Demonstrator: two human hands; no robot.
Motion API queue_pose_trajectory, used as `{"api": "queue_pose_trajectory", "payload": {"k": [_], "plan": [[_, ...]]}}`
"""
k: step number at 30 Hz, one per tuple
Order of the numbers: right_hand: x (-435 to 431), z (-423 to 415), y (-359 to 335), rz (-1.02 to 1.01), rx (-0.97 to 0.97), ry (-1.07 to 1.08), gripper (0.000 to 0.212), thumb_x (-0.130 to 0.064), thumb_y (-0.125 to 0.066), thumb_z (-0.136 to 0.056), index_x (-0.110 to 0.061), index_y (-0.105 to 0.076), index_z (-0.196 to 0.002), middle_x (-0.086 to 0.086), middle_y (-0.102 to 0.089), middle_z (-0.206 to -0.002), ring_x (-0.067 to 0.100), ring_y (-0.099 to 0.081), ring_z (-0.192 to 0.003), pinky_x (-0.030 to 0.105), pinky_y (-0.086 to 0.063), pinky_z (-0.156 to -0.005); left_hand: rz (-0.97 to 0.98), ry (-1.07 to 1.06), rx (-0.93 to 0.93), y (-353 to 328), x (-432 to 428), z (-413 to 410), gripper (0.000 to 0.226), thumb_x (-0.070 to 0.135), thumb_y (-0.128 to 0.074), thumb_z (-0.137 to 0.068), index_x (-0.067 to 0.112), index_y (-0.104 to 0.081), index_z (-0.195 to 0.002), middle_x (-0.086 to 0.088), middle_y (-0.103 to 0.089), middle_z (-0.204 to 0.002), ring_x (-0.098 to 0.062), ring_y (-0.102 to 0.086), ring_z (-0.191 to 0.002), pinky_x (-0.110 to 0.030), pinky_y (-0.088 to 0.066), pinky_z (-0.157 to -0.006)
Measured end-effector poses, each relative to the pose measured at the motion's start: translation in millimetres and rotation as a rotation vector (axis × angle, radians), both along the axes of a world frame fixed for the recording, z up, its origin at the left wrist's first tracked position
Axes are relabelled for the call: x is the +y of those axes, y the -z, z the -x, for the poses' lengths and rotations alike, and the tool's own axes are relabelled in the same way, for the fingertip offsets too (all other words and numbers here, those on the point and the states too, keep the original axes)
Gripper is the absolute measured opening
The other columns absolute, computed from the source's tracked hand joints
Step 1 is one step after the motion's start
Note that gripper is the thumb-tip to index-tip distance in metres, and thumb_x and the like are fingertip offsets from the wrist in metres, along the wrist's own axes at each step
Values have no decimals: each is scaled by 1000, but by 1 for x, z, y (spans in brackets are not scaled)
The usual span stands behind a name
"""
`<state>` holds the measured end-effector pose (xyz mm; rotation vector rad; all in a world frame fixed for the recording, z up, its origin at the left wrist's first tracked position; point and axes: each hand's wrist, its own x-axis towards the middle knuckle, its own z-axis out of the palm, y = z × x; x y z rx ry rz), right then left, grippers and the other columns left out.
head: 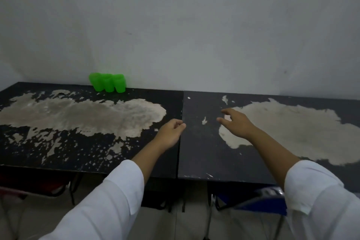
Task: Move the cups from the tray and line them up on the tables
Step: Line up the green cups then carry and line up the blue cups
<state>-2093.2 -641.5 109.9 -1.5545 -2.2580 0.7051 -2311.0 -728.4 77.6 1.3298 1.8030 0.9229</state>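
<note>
Well left of the seam (pixel 180 142) where my two tables meet, the green cups (pixel 107 82) stand bunched together at the back edge of the left table (pixel 64 154), against the wall (pixel 175 25); they blur into one another, so I cannot count them surely, and I see no tray under them or anywhere else. They look clustered rather than lined up, so I judge the lining-up is barely begun, or not begun at all.

Just left of the seam my left hand (pixel 171 132) hangs over the tabletop, fingers curled in toward the palm, holding nothing; just right of the seam my right hand (pixel 235 122) reaches out over the right table (pixel 202 148), fingers loosely spread, also holding nothing.

The next move, I think, calls for a long reach back and left from the seam to the cups, taking one at a time and spacing them along the tables; nothing lies between my hands and them.

Below, left of the seam, a reddish chair (pixel 29 186) sits under the table; right of it, a blue one (pixel 265 198).
</note>
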Motion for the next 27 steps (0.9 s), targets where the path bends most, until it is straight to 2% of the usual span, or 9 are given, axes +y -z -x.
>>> {"api": "queue_pose_trajectory", "payload": {"k": [7, 12, 23, 27], "plan": [[-34, -115, -7, -28, -12, 48, 53, -37, -50, -94, -9, -40, -138, 8, -43, -145, 27, -42, -130, 36, -35, -103, 1, 150, 20, -8, -6, -112, 44, 39, -45, -96, 17, -46, -134, -3, -48, -139, -19, -47, -125, -26, -36, -89], [-33, -217, -12, -61, -14, 81, 53, -40, -49, -95, -12, -39, -139, 7, -42, -145, 25, -43, -129, 35, -35, -104, -76, 216, 129, -22, 11, -215, 46, 38, -44, -96, 14, -46, -135, -5, -48, -140, -21, -46, -126, -32, -38, -99], [-15, -458, -23, -82, -63, 132, 53, -42, -48, -95, -14, -39, -139, 5, -42, -145, 23, -42, -130, 32, -35, -104, -154, 357, 338, -29, 53, -472, 50, 44, -42, -96, 17, -41, -138, -5, -43, -145, -21, -42, -130, -32, -34, -103], [2, -534, -27, -85, -82, 163, 54, -41, -47, -95, -13, -38, -140, 6, -41, -147, 23, -40, -132, 34, -32, -106, -179, 416, 431, -35, 83, -550, 51, 47, -41, -95, 20, -40, -139, -4, -41, -147, -23, -41, -131, -37, -34, -106]]}}
